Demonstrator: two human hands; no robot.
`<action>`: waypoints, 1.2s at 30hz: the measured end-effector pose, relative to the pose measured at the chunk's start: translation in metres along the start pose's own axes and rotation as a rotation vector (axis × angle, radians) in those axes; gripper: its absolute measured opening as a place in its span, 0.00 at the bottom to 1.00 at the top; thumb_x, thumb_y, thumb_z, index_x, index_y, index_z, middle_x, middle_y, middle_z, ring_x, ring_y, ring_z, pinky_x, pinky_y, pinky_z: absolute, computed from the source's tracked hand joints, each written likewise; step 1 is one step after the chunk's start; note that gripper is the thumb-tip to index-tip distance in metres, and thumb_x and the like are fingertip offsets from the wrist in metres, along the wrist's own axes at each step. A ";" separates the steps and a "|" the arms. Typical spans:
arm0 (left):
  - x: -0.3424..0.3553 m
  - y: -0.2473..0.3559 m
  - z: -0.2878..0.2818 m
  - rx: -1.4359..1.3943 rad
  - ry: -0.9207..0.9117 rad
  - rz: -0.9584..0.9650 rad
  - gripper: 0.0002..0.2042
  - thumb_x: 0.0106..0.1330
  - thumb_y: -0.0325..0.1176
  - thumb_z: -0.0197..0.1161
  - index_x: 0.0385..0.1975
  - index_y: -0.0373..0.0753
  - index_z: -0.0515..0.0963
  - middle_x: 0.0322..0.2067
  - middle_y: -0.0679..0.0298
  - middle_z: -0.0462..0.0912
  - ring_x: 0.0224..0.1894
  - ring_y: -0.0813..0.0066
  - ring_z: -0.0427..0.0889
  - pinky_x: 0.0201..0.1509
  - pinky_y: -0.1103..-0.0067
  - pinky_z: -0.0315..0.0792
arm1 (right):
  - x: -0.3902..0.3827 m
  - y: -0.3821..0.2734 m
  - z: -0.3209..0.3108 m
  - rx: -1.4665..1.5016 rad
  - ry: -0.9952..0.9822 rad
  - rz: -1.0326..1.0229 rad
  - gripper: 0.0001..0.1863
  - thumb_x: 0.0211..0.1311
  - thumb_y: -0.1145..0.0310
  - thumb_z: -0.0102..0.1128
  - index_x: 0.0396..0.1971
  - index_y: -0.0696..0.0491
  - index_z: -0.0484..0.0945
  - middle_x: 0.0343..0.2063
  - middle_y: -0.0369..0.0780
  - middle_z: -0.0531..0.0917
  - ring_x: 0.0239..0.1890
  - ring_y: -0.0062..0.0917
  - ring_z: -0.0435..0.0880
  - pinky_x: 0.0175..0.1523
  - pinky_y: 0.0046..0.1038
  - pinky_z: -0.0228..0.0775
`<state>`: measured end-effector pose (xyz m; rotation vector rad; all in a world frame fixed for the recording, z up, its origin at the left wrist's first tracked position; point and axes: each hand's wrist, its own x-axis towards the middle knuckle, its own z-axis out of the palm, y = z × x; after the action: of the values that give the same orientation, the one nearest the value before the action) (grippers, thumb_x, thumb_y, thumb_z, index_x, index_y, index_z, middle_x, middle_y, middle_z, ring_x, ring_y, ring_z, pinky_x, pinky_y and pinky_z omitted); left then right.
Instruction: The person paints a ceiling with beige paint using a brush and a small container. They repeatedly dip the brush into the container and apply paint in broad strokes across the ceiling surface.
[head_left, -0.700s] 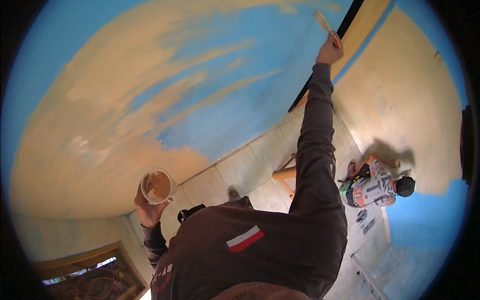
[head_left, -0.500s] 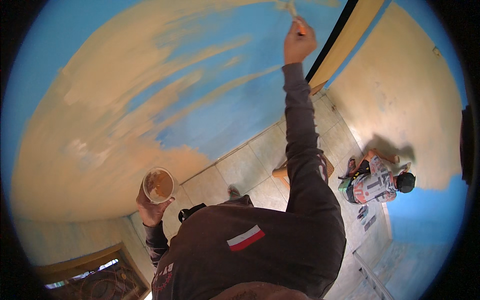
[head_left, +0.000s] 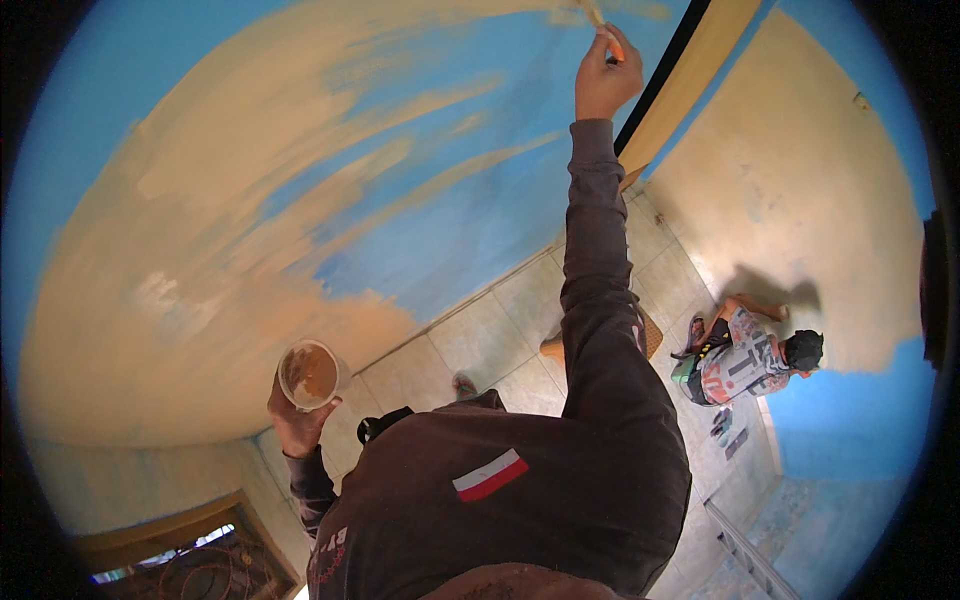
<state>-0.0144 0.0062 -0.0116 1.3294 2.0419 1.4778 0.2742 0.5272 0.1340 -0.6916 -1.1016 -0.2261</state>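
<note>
Near the upper edge of the frame, just left of a slanting black strip (head_left: 663, 75), our right hand (head_left: 608, 80) holds a paintbrush (head_left: 597, 20) up at a wall (head_left: 400, 275) washed in blue and tan, fingers clamped together on the orange-marked handle (head_left: 616, 48). The working end points up and left, partly cut off by the frame, and we cannot tell whether it touches the surface. At lower left, our left hand (head_left: 297, 425) cups a pale tub (head_left: 344, 374) of tan paint (head_left: 318, 372), its thumb at the near side; some of the fingers wrapped around it are hidden. Tan streaks (head_left: 470, 165) sweep across the blue, rising toward the upper right, and more tan marks lie just beside the brush. For a good pass, we judge, the bristles want a light load, the wrist a loose swing, and each stroke should follow that same slant and lift off gently so its edge fades. Beside the strip we would slow down, since a stray flick could mark it. Our right arm (head_left: 600, 230) is nearly straight, so stepping closer would likely steady the stroke. At right, a co-worker (head_left: 745, 365) crouches by a tan-painted surface (head_left: 800, 180).
</note>
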 end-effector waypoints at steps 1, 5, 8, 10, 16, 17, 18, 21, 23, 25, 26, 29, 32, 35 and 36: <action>-0.001 -0.001 0.004 -0.017 0.007 0.000 0.44 0.42 0.44 0.84 0.59 0.30 0.70 0.52 0.55 0.81 0.54 0.64 0.80 0.58 0.69 0.75 | 0.000 0.007 0.002 -0.003 -0.025 -0.060 0.06 0.58 0.73 0.64 0.36 0.52 0.86 0.30 0.41 0.84 0.35 0.38 0.81 0.40 0.36 0.73; -0.003 -0.004 0.014 -0.061 0.010 -0.020 0.44 0.43 0.44 0.84 0.59 0.30 0.70 0.52 0.55 0.80 0.54 0.64 0.80 0.59 0.69 0.74 | -0.020 -0.016 -0.002 0.025 -0.163 -0.190 0.07 0.58 0.73 0.65 0.37 0.51 0.86 0.30 0.41 0.84 0.35 0.38 0.80 0.38 0.36 0.73; -0.002 -0.007 0.020 -0.094 0.016 -0.038 0.44 0.43 0.44 0.84 0.60 0.30 0.70 0.52 0.54 0.80 0.55 0.64 0.79 0.59 0.69 0.74 | -0.035 -0.061 -0.021 0.157 -0.254 -0.099 0.08 0.58 0.73 0.67 0.38 0.50 0.87 0.29 0.40 0.84 0.32 0.33 0.80 0.37 0.31 0.72; -0.001 -0.006 0.021 -0.064 0.011 -0.036 0.44 0.43 0.44 0.84 0.60 0.30 0.70 0.52 0.54 0.80 0.55 0.64 0.79 0.59 0.68 0.74 | -0.032 -0.085 -0.039 0.264 -0.359 0.056 0.07 0.59 0.72 0.67 0.38 0.51 0.87 0.29 0.38 0.85 0.31 0.26 0.80 0.38 0.28 0.72; 0.002 0.007 0.022 -0.092 0.019 -0.047 0.46 0.42 0.44 0.84 0.61 0.30 0.69 0.54 0.53 0.80 0.56 0.62 0.79 0.60 0.67 0.73 | -0.005 -0.031 -0.018 0.564 -0.521 0.387 0.10 0.62 0.68 0.68 0.40 0.56 0.86 0.34 0.32 0.86 0.36 0.14 0.78 0.42 0.21 0.71; 0.002 0.009 0.023 -0.116 0.025 -0.029 0.45 0.42 0.43 0.85 0.60 0.30 0.69 0.53 0.54 0.80 0.55 0.64 0.79 0.59 0.69 0.74 | 0.001 -0.009 -0.013 0.586 -0.538 0.428 0.10 0.63 0.67 0.68 0.40 0.57 0.86 0.35 0.32 0.86 0.37 0.13 0.78 0.42 0.20 0.71; 0.002 0.008 0.022 -0.081 0.014 -0.016 0.45 0.42 0.43 0.85 0.60 0.30 0.69 0.53 0.54 0.80 0.55 0.64 0.79 0.59 0.68 0.74 | 0.009 0.014 -0.011 0.538 -0.536 0.401 0.11 0.63 0.67 0.67 0.40 0.57 0.86 0.34 0.32 0.86 0.36 0.13 0.78 0.41 0.20 0.70; 0.002 0.001 0.021 -0.025 0.006 -0.001 0.46 0.42 0.43 0.85 0.60 0.30 0.69 0.53 0.54 0.80 0.56 0.64 0.79 0.60 0.68 0.74 | 0.039 0.077 -0.020 0.431 -0.464 0.452 0.10 0.64 0.68 0.63 0.40 0.55 0.86 0.36 0.32 0.86 0.35 0.14 0.78 0.37 0.18 0.68; 0.000 -0.001 0.023 -0.035 0.027 -0.018 0.46 0.41 0.44 0.85 0.60 0.30 0.69 0.54 0.54 0.80 0.56 0.64 0.79 0.60 0.68 0.74 | 0.047 0.112 -0.021 0.460 -0.297 0.467 0.10 0.64 0.69 0.63 0.38 0.58 0.86 0.34 0.37 0.87 0.36 0.20 0.82 0.42 0.24 0.73; -0.004 -0.001 0.021 0.012 0.027 -0.052 0.46 0.41 0.44 0.85 0.60 0.29 0.69 0.54 0.54 0.80 0.56 0.64 0.79 0.61 0.68 0.73 | 0.044 0.136 -0.025 0.276 -0.129 0.329 0.11 0.63 0.68 0.64 0.36 0.62 0.85 0.33 0.41 0.87 0.37 0.25 0.84 0.44 0.30 0.75; -0.005 -0.001 0.021 0.034 0.025 -0.064 0.47 0.40 0.44 0.85 0.61 0.29 0.69 0.54 0.54 0.80 0.57 0.64 0.79 0.61 0.68 0.73 | 0.040 0.143 -0.026 0.182 -0.071 0.297 0.11 0.63 0.68 0.64 0.36 0.62 0.85 0.32 0.42 0.87 0.36 0.26 0.85 0.43 0.30 0.75; -0.005 -0.001 0.023 -0.029 0.044 -0.074 0.47 0.40 0.44 0.86 0.61 0.30 0.69 0.55 0.54 0.79 0.57 0.64 0.78 0.62 0.68 0.73 | 0.021 0.143 -0.024 -0.052 0.037 0.223 0.11 0.62 0.68 0.64 0.36 0.61 0.86 0.30 0.45 0.87 0.33 0.31 0.85 0.40 0.32 0.75; 0.000 -0.003 0.022 -0.056 0.048 -0.063 0.47 0.40 0.43 0.86 0.61 0.30 0.68 0.55 0.54 0.79 0.57 0.64 0.78 0.62 0.68 0.73 | -0.011 0.112 -0.011 -0.111 -0.080 0.169 0.10 0.61 0.68 0.64 0.35 0.60 0.86 0.29 0.46 0.87 0.32 0.34 0.85 0.39 0.33 0.74; 0.004 -0.001 0.019 -0.051 0.061 -0.065 0.46 0.40 0.42 0.86 0.61 0.30 0.69 0.55 0.55 0.80 0.57 0.65 0.79 0.62 0.68 0.73 | -0.064 0.049 -0.002 -0.065 -0.133 0.022 0.08 0.56 0.71 0.64 0.36 0.54 0.86 0.31 0.44 0.86 0.33 0.36 0.82 0.39 0.34 0.73; 0.006 -0.003 0.019 -0.062 0.060 -0.055 0.46 0.40 0.41 0.86 0.61 0.30 0.69 0.54 0.55 0.80 0.57 0.65 0.79 0.61 0.68 0.73 | -0.082 0.024 -0.002 -0.057 -0.172 -0.030 0.10 0.55 0.72 0.64 0.38 0.52 0.86 0.31 0.42 0.85 0.34 0.35 0.81 0.39 0.34 0.72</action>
<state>-0.0057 0.0218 -0.0207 1.2099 2.0339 1.5617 0.2501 0.5310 0.0519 -0.7561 -1.2746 -0.2272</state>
